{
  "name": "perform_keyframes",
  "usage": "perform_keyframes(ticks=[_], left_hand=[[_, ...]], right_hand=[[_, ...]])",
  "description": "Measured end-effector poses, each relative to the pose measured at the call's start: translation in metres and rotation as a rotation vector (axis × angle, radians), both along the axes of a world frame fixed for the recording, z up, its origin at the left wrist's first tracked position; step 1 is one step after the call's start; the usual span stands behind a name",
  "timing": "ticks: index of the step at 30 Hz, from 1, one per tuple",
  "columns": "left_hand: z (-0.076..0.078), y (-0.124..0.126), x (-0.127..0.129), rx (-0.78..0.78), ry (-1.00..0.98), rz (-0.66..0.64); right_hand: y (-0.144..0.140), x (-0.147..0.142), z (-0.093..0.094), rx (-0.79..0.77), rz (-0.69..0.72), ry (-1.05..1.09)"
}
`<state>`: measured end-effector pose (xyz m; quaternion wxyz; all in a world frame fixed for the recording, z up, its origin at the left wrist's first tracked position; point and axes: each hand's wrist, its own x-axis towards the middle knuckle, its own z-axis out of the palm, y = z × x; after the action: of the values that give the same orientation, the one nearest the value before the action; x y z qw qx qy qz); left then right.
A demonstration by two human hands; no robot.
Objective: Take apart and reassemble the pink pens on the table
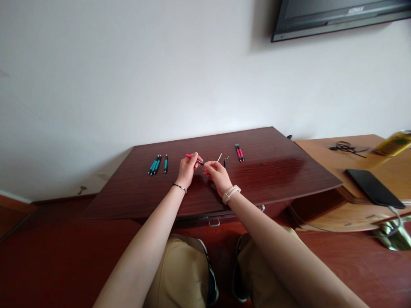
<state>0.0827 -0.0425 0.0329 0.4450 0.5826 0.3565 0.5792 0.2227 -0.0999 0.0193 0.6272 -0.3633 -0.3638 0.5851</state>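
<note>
My left hand grips a pink pen above the dark wooden table, its black tip pointing right. My right hand meets that black tip with pinched fingers. Just beyond my right hand lie a thin pen refill and a small black pen part. Several teal pens lie in a row to the left. A pair of pink pens lies to the right.
A lighter wooden desk adjoins on the right, carrying a black tablet, a coiled black cable and a yellow packet. A wall-mounted screen hangs top right. My knees sit under the table front.
</note>
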Motion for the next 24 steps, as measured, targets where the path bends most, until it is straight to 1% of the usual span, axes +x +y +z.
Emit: perform_keyframes(ticks=[4,14,19,24], left_hand=[[-0.0005,0.0007,-0.0007,0.015,0.034,0.006],[-0.0005,0.0013,-0.0013,0.041,0.033,0.002],[0.0004,-0.0003,-0.0010,0.018,0.029,0.001],[0.0023,-0.0015,0.0007,-0.007,-0.023,0.004]], right_hand=[[0.0009,-0.0008,-0.0018,0.020,0.004,0.012],[0.0004,-0.0003,-0.0017,0.040,-0.023,-0.090],[0.0006,-0.0013,-0.0021,0.043,-0.014,-0.126],[-0.0002,-0.0033,-0.0004,0.008,-0.014,-0.102]])
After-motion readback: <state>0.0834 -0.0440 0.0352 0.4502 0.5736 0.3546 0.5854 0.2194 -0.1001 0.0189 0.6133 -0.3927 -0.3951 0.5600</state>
